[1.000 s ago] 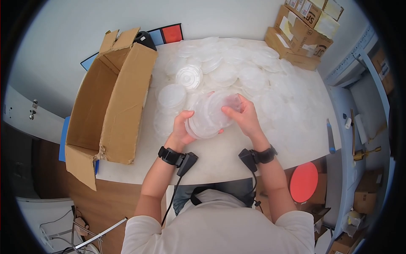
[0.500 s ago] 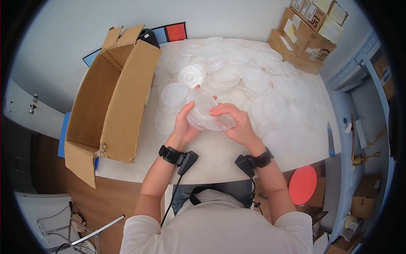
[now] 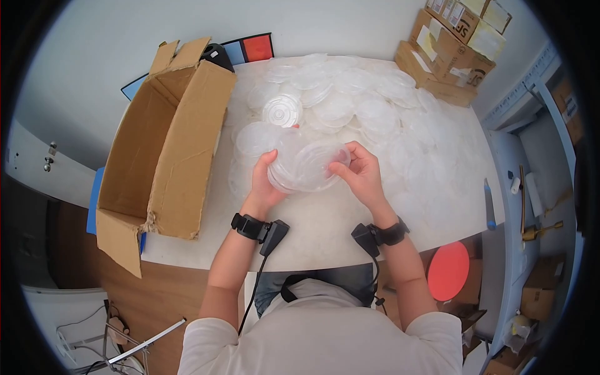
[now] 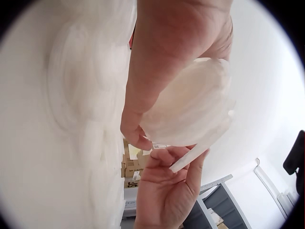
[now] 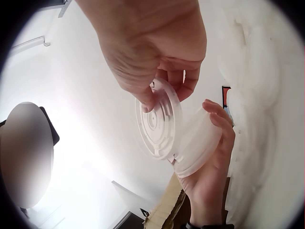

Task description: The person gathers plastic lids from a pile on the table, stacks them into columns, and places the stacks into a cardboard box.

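My left hand (image 3: 265, 184) grips a small stack of clear round plastic lids (image 3: 284, 164) above the table, its fingers curled around the stack's edge in the left wrist view. My right hand (image 3: 366, 177) pinches one clear lid (image 3: 315, 164) between thumb and fingers. In the right wrist view that lid (image 5: 158, 121) is tilted, with rings showing on its face, and its lower edge meets the stack (image 5: 198, 145) in the left hand (image 5: 212, 167). Many similar lids (image 3: 375, 112) lie in a spread heap on the table behind the hands.
An open cardboard box (image 3: 181, 156) stands on the left side of the table (image 3: 312, 244). Stacked cartons (image 3: 447, 56) are at the back right. A blue-handled tool (image 3: 489, 206) lies by the right edge, and a red round seat (image 3: 448, 270) is below it.
The right hand first moved in against the lids, fingers over them, then drew back to the right with one lid pinched. The left hand has shifted slightly left with the stack.
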The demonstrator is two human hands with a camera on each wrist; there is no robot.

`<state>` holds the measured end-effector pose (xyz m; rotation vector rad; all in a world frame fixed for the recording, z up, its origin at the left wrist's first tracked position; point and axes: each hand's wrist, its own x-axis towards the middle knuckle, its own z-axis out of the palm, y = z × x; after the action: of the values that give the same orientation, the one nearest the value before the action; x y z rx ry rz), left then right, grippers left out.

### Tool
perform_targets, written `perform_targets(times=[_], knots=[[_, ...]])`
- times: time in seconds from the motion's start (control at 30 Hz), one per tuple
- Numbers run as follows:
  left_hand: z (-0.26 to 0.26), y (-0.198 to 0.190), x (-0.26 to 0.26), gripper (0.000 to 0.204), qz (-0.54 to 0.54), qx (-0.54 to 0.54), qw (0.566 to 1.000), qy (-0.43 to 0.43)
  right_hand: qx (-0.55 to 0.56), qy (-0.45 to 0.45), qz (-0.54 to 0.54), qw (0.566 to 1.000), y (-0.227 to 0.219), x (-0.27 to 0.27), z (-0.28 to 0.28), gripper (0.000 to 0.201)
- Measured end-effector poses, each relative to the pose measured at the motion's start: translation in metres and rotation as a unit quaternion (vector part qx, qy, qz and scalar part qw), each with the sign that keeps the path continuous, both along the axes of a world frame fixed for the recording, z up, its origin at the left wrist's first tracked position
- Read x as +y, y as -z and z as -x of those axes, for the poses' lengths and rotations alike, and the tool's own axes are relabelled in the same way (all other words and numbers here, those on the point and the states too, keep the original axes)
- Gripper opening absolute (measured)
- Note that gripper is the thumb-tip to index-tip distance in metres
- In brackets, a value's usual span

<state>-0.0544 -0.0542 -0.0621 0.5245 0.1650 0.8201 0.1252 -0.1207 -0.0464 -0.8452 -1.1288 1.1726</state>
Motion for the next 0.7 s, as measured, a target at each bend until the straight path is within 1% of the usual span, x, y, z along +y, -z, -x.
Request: perform_targets(times=[0.03, 0.07, 0.1, 0.13, 0.17, 0.2, 0.23, 0.3, 0.33, 0.37, 0.4, 0.43, 0.47, 0.5, 0.57, 0.6, 0.67, 0.7], knots=[[-0.002, 0.002, -0.002, 0.068, -0.031, 0.02, 0.998, 0.049, 0.0, 0.002, 0.0, 1.0, 0.002, 0.002, 0.001, 0.015], [-0.003, 0.003, -0.005, 0.069, -0.062, 0.041, 0.993, 0.097, -0.043, 0.03, -0.038, 0.998, 0.007, 0.005, 0.002, 0.02], [-0.005, 0.003, -0.008, 0.069, -0.062, 0.04, 0.992, 0.098, -0.086, 0.059, -0.075, 0.992, 0.01, 0.007, 0.002, 0.025], [-0.007, 0.001, -0.011, 0.074, -0.048, 0.033, 0.99, 0.129, -0.086, 0.059, -0.075, 0.992, 0.009, 0.007, 0.001, 0.025], [-0.009, 0.0, -0.014, 0.08, -0.034, 0.026, 0.986, 0.159, -0.195, 0.095, -0.088, 0.972, 0.008, 0.007, -0.001, 0.032], [-0.011, -0.002, -0.015, 0.08, -0.034, 0.026, 0.986, 0.159, -0.3, 0.13, -0.099, 0.94, 0.007, 0.006, -0.001, 0.04], [-0.012, -0.003, -0.015, 0.08, -0.038, 0.023, 0.987, 0.157, -0.3, 0.13, -0.099, 0.94, 0.006, 0.006, 0.0, 0.04], [-0.012, -0.002, -0.015, 0.081, -0.043, 0.019, 0.987, 0.156, -0.286, 0.127, -0.082, 0.946, 0.003, 0.005, 0.004, 0.057], [-0.011, 0.0, -0.012, 0.079, -0.063, 0.052, 0.984, 0.156, -0.286, 0.126, -0.083, 0.946, 0.003, 0.006, 0.004, 0.057], [-0.009, 0.001, -0.01, 0.078, -0.083, 0.085, 0.981, 0.156, -0.294, 0.12, -0.099, 0.943, 0.003, 0.007, 0.004, 0.062], [-0.009, 0.002, -0.01, 0.078, -0.083, 0.086, 0.981, 0.155, -0.301, 0.115, -0.114, 0.94, 0.003, 0.007, 0.005, 0.068], [-0.008, 0.002, -0.012, 0.078, -0.094, 0.13, 0.979, 0.127, -0.301, 0.115, -0.114, 0.94, 0.0, 0.005, 0.006, 0.068], [-0.009, 0.003, -0.012, 0.078, -0.105, 0.174, 0.974, 0.098, -0.303, 0.066, -0.116, 0.944, -0.005, 0.002, 0.009, 0.071], [-0.01, 0.002, -0.013, 0.078, -0.105, 0.174, 0.974, 0.099, -0.303, 0.017, -0.117, 0.946, -0.007, 0.001, 0.011, 0.074], [-0.016, 0.002, -0.015, 0.074, -0.161, 0.193, 0.968, 0.024, -0.304, 0.017, -0.12, 0.945, -0.004, 0.002, 0.012, 0.076], [-0.017, 0.003, -0.015, 0.074, -0.161, 0.193, 0.968, 0.024, -0.305, 0.016, -0.124, 0.944, -0.003, 0.003, 0.013, 0.079], [-0.02, 0.007, -0.015, 0.074, -0.216, 0.21, 0.953, -0.023, -0.313, 0.021, -0.116, 0.942, -0.002, 0.003, 0.012, 0.08], [-0.02, 0.007, -0.014, 0.074, -0.215, 0.209, 0.954, -0.024, -0.321, 0.024, -0.108, 0.94, -0.002, 0.002, 0.011, 0.082]])
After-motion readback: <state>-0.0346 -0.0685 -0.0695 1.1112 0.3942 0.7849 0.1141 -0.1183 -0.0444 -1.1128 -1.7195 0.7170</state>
